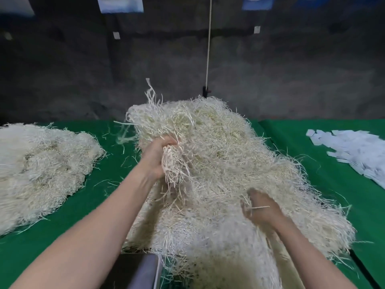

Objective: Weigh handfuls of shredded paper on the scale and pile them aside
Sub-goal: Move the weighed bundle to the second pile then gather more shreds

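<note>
Main heap (225, 155): shredded paper, cream and white, piled high at the middle of the surface and spreading toward the near edge.
Clump (175, 163): a handful of strands, raised off the left flank of the main heap, its ends hanging down and still tangled with the heap.
Left hand (157, 157): reached in from the lower left, bare forearm over the surface; fingers (168, 140) curled tight round the clump.
Right hand (262, 211): lay against the near right slope of the main heap, blurred; a few strands crossed its fingers (244, 207), but whether these were spread or pinching could not be told.
Second heap (41, 167): the same shredded paper, lower and flatter, at the left of the surface, well apart from the main heap.
Loose strands (125, 138): scattered singly between the two heaps.
Surface (87, 207): covered in green cloth, carrying both heaps.
Grey object (135, 270): flat-topped, at the near edge just beside the foot of the main heap, partly out of view; its kind could not be told.
Paper slips (354, 151): white rectangular pieces, spread loosely at the far right of the surface.
Rope (209, 49): pale, hanging straight down behind the main heap.
Wall (83, 69): dark and mottled, behind the surface.
</note>
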